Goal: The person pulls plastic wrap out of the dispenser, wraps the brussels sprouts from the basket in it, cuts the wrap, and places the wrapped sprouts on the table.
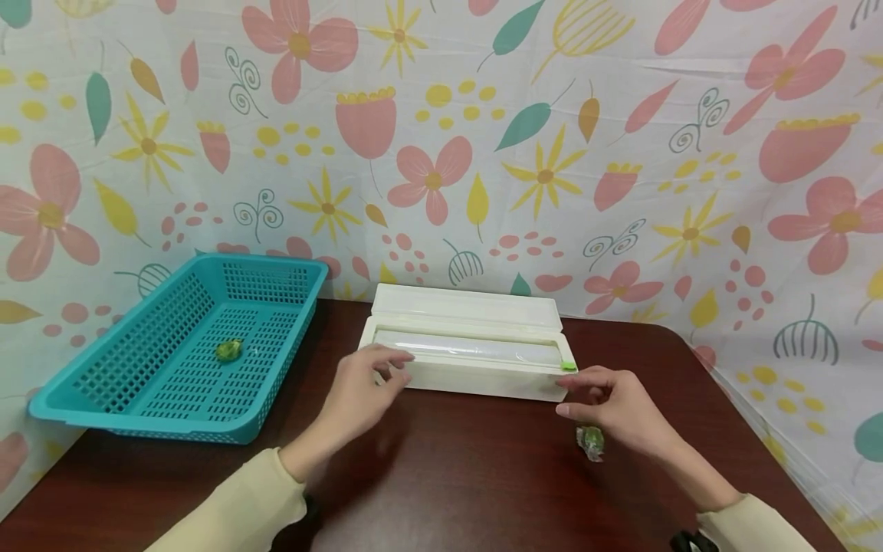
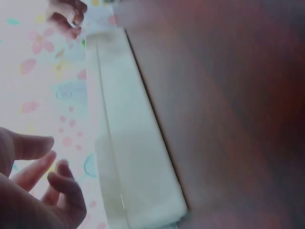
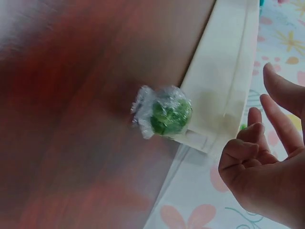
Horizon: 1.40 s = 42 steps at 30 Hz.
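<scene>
Tabletop (image 1: 455,475) is leaving passage between the forearms (image 1: 241,498), cling-film dispenser (image 1: 476,379) is blocking ahead, turquoise slotted basket (image 1: 155,427) is walling the left, film-wrapped green bundle (image 1: 593,440) is obstructing the right

Head view: from my head, facing forward and down; the farthest and widest, taking in the tabletop (image 1: 448,475), the white box (image 1: 483,379) and the flowered cloth (image 1: 524,92) behind.
Left wrist view: close, turned sideways, the white box running up the frame; it faces rightward past my left grip (image 2: 43,186), toward my right grip (image 2: 66,18).
Right wrist view: also close and sideways, facing leftward, a green wrapped bundle (image 3: 169,114) mid-frame.
Head and right wrist: share the green wrapped bundle.
All three: share the white box's front.
</scene>
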{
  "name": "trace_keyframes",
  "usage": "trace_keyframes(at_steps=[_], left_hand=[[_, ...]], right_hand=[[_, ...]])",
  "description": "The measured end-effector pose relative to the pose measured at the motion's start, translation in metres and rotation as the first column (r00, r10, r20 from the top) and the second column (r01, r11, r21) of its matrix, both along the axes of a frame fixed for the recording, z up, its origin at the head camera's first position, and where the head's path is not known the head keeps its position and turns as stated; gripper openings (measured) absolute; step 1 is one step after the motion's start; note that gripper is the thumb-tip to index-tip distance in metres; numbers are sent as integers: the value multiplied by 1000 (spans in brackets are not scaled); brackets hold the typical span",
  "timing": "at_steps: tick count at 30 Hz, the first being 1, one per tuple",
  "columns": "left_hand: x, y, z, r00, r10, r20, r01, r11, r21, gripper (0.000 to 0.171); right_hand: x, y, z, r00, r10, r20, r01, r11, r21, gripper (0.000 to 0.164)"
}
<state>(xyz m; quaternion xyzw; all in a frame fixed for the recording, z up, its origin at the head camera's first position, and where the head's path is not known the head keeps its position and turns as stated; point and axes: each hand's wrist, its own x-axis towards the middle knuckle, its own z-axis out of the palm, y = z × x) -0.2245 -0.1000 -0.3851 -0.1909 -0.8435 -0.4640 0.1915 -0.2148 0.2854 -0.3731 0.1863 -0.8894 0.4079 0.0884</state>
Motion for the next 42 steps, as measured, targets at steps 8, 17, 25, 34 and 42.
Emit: trace_keyframes(at_steps=[8, 17, 25, 34, 42], left_hand=[[-23, -12, -1, 990, 133, 42, -133, 991, 0, 29], [-38, -19, -6, 982, 158, 103, -158, 987, -13, 24], [-49, -17, -7, 965, 176, 194, -175, 984, -23, 27], [-59, -16, -10, 954, 196, 229, -198, 980, -14, 23], [-63, -15, -11, 947, 189, 259, -203, 979, 26, 12]], right_hand=[[-21, 7, 3, 996, -39, -84, 43, 998, 52, 33], [-37, 9, 4, 998, -49, -32, 51, 997, 65, 37], [-44, 8, 5, 999, -28, 16, 27, 998, 60, 35], [-53, 7, 7, 994, -38, 98, 33, 998, 50, 34], [-58, 7, 10, 988, -56, 142, 45, 996, 81, 29]])
